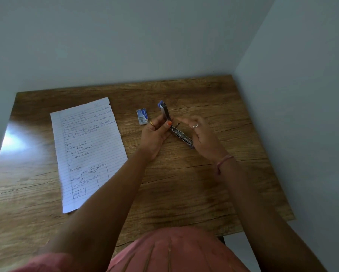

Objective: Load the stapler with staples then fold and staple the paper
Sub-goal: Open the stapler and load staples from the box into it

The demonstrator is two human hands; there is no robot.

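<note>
The wooden table (184, 183) carries everything. A lined, handwritten paper (86, 146) is laid flat at the left, unfolded and well apart from the work, presumably kept aside until stapling. The stapler (176, 126) is swung wide open near the centre: its lid is held upright by the left hand (154, 134), thumb and fingers gripped round it (so the channel stays exposed), while the base is steadied at its near end by the right hand (202, 134), whose outstretched fingers look blurred. A small staple box (142, 116) lies just beside the left hand, within easy reach.
</note>
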